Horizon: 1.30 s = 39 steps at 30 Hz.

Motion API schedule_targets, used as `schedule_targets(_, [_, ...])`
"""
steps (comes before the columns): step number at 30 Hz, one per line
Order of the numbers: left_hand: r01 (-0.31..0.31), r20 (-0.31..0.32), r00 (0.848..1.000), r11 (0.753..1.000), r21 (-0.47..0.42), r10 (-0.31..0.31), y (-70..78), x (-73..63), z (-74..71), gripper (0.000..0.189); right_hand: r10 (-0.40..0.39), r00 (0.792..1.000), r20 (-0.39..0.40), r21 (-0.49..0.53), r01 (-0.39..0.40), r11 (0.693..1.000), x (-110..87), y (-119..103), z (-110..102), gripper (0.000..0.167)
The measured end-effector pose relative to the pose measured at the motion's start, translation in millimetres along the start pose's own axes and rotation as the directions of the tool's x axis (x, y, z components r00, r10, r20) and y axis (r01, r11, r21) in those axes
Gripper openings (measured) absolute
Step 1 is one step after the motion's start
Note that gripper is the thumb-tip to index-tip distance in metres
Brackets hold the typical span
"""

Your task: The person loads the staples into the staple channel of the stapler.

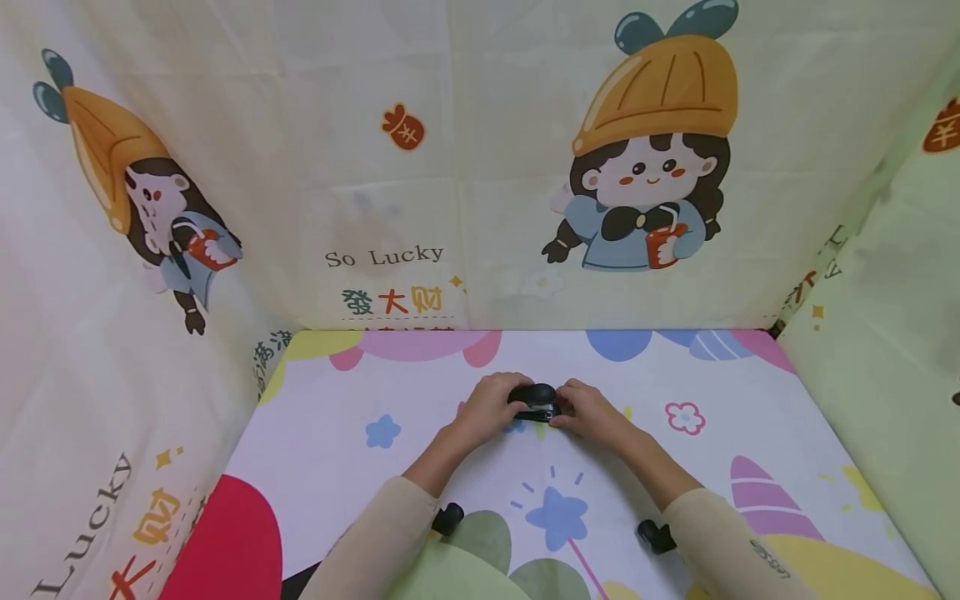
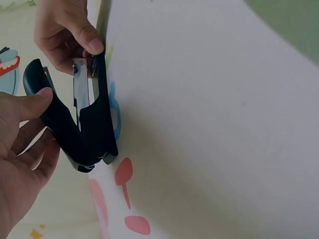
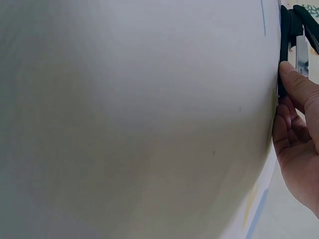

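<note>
A black stapler (image 1: 535, 394) lies between both hands near the middle of the table. In the left wrist view its top arm (image 2: 60, 127) is swung up from the base (image 2: 102, 117), and the silver staple magazine (image 2: 80, 87) shows between them. My left hand (image 1: 489, 406) holds the top arm, thumb on one side and fingers on the other. With thumb and fingers my right hand (image 1: 594, 414) pinches the front end of the base, close over the tabletop. In the right wrist view the right thumb (image 3: 294, 82) presses on that base.
The table (image 1: 315, 467) wears a white cover printed with stars, flowers and coloured shapes. Cloth walls (image 1: 495, 208) with cartoon prints enclose it at the back and both sides. Black wrist cameras (image 1: 448, 518) sit on both sleeves.
</note>
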<state>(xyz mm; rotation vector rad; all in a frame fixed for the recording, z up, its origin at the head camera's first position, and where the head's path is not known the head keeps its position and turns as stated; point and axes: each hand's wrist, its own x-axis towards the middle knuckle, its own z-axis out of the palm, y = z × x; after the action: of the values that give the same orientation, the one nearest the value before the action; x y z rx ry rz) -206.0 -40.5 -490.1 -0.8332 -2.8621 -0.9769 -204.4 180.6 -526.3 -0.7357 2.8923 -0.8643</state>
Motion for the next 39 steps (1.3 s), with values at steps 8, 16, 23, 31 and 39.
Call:
schedule_targets(8, [0.017,0.040,0.999,0.999,0.047,-0.019,0.3,5.4,6.2,0.031,0.011,1.000,-0.004,0.002,-0.011,1.000,1.2,3,1,0.033])
schedule_targets(16, [0.039,0.079,0.996,0.998,0.055,-0.044,1.0,6.5,9.3,0.029,-0.007,1.000,-0.016,0.007,0.007,1.000,1.2,3,1,0.034])
schedule_targets(23, [0.050,0.070,0.996,0.998,0.026,-0.052,-1.0,5.6,9.4,0.024,0.013,1.000,-0.004,0.011,-0.013,1.000,2.6,3,1,0.035])
schedule_targets(31, [0.063,0.065,0.996,0.998,0.004,-0.063,2.9,5.9,7.4,0.019,0.013,1.000,-0.004,0.008,-0.013,1.000,2.8,3,1,0.035])
schedule_targets(39, [0.081,0.075,0.994,0.996,0.046,-0.085,9.0,6.2,9.0,0.017,0.026,1.000,0.006,0.009,-0.026,1.000,2.4,3,2,0.036])
